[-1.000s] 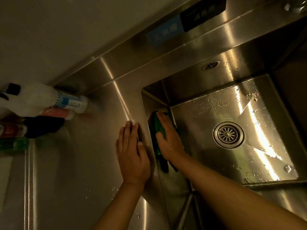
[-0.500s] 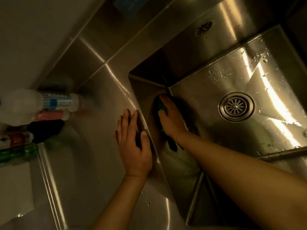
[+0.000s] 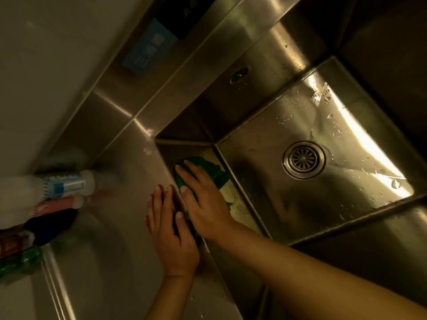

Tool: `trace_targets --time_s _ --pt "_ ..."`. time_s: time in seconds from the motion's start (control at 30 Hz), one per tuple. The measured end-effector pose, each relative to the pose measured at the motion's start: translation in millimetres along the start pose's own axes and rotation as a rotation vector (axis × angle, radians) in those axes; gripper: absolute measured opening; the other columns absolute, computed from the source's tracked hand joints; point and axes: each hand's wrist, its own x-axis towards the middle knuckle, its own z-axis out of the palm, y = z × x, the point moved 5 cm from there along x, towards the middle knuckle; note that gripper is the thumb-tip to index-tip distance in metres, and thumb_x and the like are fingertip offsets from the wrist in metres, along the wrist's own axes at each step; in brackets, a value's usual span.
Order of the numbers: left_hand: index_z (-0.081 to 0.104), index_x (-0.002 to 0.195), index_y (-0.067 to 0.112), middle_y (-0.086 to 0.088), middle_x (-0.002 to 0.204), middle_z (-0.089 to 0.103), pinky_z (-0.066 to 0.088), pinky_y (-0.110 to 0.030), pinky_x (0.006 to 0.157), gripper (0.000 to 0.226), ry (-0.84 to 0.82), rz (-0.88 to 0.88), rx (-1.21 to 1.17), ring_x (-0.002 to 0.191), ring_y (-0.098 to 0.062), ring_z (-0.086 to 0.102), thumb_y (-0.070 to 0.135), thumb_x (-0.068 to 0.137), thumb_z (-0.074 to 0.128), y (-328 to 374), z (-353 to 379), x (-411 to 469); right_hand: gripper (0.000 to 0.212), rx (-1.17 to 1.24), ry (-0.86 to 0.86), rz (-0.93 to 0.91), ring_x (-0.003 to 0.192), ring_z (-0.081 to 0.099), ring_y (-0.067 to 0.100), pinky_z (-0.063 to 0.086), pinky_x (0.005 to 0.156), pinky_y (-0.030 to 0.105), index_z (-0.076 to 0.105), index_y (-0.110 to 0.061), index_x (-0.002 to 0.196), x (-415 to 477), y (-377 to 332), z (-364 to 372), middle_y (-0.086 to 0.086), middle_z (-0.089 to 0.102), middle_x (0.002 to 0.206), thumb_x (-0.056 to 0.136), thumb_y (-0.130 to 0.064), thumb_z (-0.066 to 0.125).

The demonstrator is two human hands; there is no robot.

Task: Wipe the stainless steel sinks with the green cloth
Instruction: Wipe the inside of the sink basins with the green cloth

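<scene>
The stainless steel sink (image 3: 265, 135) fills the right half of the view, with water drops on its floor and a round drain (image 3: 303, 159). A green cloth (image 3: 208, 168) lies against the sink's left inner wall. My right hand (image 3: 205, 199) presses flat on the cloth with straight fingers, just below the rim. My left hand (image 3: 171, 229) rests flat on the steel counter (image 3: 111, 227) at the sink's left edge, thumb over the rim, touching my right hand.
Several bottles lie at the left edge: a white one with a blue label (image 3: 62, 185), a pink one (image 3: 60, 205), a dark one (image 3: 50, 224) and a green one (image 3: 20, 259). A steel backsplash (image 3: 208, 49) carries a blue sticker (image 3: 147, 49). An overflow hole (image 3: 239, 75) sits in the back wall.
My right hand and the cloth slid up the sink's left wall toward the rim, closer to my left hand. The camera tilted; my left hand stayed on the counter edge.
</scene>
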Motion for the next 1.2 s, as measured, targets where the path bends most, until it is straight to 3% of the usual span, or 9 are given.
trace_targets --time_s 0.13,0.33,0.5,0.73,0.97,1.2 --pt "0.039 0.159 0.02 0.004 0.169 0.03 0.018 -0.053 0.127 0.055 0.028 0.019 -0.014 0.158 -0.02 0.02 0.024 0.103 0.039 -4.6 2.7 -0.6 0.048 0.004 0.012 0.027 0.155 0.013 0.016 0.013 0.127 0.043 0.032 -0.035 0.158 52.1 12.7 0.0 -0.009 0.02 0.168 0.11 -0.037 0.031" --pt "0.036 0.16 0.026 0.009 0.17 0.025 0.017 -0.044 0.127 0.056 0.022 0.063 -0.031 0.158 -0.018 0.019 0.031 0.104 0.04 -12.1 5.1 -0.7 0.048 0.13 0.051 0.138 0.152 0.022 0.015 0.015 0.117 0.026 0.037 -0.033 0.156 73.2 72.7 -0.1 -0.005 0.026 0.166 0.109 -0.032 0.036" --pt "0.037 0.16 0.027 0.01 0.17 0.026 0.014 -0.036 0.127 0.056 0.012 0.045 -0.034 0.158 -0.017 0.019 0.03 0.104 0.042 -12.6 5.0 0.0 0.049 0.132 0.088 0.386 0.151 0.028 0.019 0.021 0.124 0.035 0.04 -0.026 0.156 17.8 126.6 2.3 -0.001 0.031 0.164 0.107 -0.03 0.037" --pt "0.034 0.16 0.03 0.01 0.17 0.023 0.015 -0.05 0.127 0.057 -0.013 -0.017 -0.005 0.158 -0.013 0.016 0.027 0.104 0.042 -3.4 0.4 -1.6 0.05 0.163 0.159 0.582 0.142 0.041 0.021 0.036 0.117 0.049 0.046 -0.028 0.151 -57.6 98.3 3.2 -0.001 0.043 0.156 0.103 -0.035 0.034" --pt "0.039 0.159 0.021 0.002 0.17 0.028 0.017 -0.055 0.126 0.057 -0.01 -0.02 0.006 0.158 -0.015 0.018 0.023 0.102 0.043 -0.1 -0.5 -1.8 0.047 0.176 0.164 0.523 0.152 0.024 0.012 0.023 0.124 0.039 0.041 -0.036 0.153 -108.9 49.1 4.9 -0.009 0.029 0.165 0.106 -0.036 0.039" --pt "0.04 0.158 0.018 -0.002 0.169 0.03 0.018 -0.051 0.127 0.056 0.011 0.011 -0.002 0.158 -0.018 0.021 0.02 0.102 0.043 0.1 -0.5 -1.8 0.045 0.211 0.152 0.325 0.149 0.031 0.012 0.025 0.123 0.034 0.046 -0.027 0.152 -41.2 49.0 1.3 -0.005 0.038 0.161 0.107 -0.031 0.039"
